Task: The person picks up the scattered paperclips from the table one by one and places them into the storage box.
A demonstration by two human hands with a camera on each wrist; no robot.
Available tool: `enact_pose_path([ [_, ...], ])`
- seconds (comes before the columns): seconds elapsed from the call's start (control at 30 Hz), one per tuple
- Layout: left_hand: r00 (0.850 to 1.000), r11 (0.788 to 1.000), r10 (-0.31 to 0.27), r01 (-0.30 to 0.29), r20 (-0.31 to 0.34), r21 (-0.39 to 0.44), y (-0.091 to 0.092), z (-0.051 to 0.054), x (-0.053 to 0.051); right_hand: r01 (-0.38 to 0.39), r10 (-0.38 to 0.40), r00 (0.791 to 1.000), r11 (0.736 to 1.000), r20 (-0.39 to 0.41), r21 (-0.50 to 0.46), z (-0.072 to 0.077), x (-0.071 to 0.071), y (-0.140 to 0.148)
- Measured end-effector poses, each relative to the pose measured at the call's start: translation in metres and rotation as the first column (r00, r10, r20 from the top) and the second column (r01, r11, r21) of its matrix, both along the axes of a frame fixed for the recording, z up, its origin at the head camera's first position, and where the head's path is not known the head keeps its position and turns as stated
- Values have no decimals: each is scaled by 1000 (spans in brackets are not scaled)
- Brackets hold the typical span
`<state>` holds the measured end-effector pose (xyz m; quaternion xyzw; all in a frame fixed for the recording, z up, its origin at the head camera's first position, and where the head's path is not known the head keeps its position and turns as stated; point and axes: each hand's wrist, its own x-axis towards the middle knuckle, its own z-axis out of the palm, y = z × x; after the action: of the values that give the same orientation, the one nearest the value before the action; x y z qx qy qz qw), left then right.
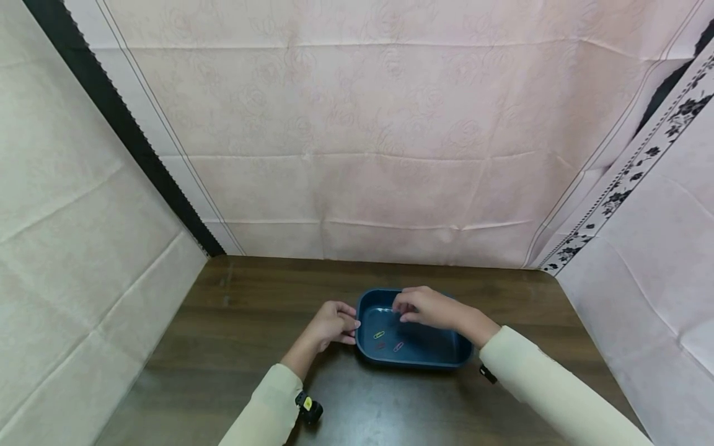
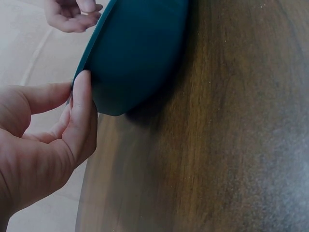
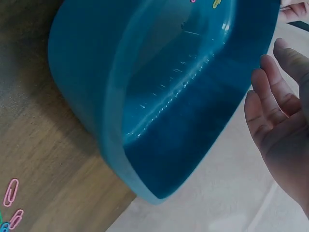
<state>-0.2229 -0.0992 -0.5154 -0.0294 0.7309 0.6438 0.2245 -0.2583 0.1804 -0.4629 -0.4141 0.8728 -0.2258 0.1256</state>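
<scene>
A blue rectangular plastic tub (image 1: 440, 357) sits on the table. On its floor lie a yellow paper clip (image 1: 379, 334), a pink paper clip (image 1: 398, 347) and a dim reddish one (image 1: 380, 345). My left hand (image 1: 334, 323) pinches the tub's left rim between thumb and fingers, plainest in the left wrist view, where the tub wall (image 2: 140, 58) shows from outside. Over the tub's far side hovers my right hand (image 1: 426, 308). Its fingers (image 3: 270, 94) are loosely bent, and nothing shows between them and the thumb in the right wrist view.
Several more paper clips, among them a pink one (image 3: 11, 192) and a blue one (image 3: 4, 227), lie on the wooden table (image 1: 223, 371) outside the tub. Pale cloth (image 1: 362, 186) hangs behind the table and along both sides.
</scene>
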Motion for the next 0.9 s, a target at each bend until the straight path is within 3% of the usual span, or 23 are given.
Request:
enact_pose_path([
  [0.53,1000,1000,-1,1,-1,-6,1,0,1,97,-101,994,993,-47,-72,8,12,34],
  [0.9,1000,1000,0,0,3,-8,1,2,0,184,-203,969,973,-138,-141,18,18,68],
])
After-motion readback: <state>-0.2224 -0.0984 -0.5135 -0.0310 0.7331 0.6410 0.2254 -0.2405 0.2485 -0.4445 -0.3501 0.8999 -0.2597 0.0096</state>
